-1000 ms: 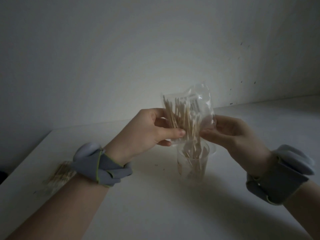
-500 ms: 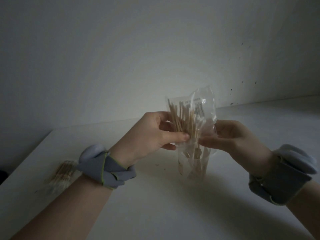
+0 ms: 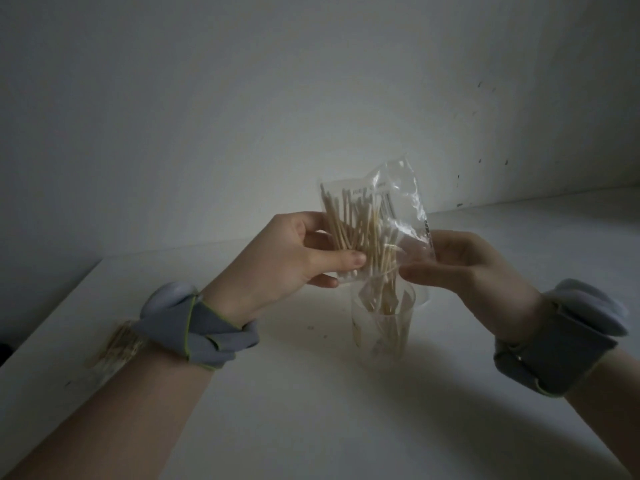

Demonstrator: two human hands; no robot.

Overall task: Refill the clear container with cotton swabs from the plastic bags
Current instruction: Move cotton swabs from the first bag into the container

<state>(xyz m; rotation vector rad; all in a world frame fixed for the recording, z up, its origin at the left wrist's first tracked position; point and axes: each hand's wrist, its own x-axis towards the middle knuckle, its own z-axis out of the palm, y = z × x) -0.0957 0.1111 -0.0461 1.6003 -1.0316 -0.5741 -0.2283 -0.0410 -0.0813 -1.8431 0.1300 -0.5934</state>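
Left hand (image 3: 294,258) and right hand (image 3: 467,268) still pinch the plastic bag (image 3: 398,202), barely shifted, at 12 o'clock above the clear container (image 3: 381,327); refilling seems ongoing.

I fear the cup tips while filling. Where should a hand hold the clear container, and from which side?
Probably its lower wall, from the near side. The clear container is a tall, narrow cup upright on the table, and its open top is taken: swabs poke out and the plastic bag, pinched by the left hand and right hand, hangs over it.
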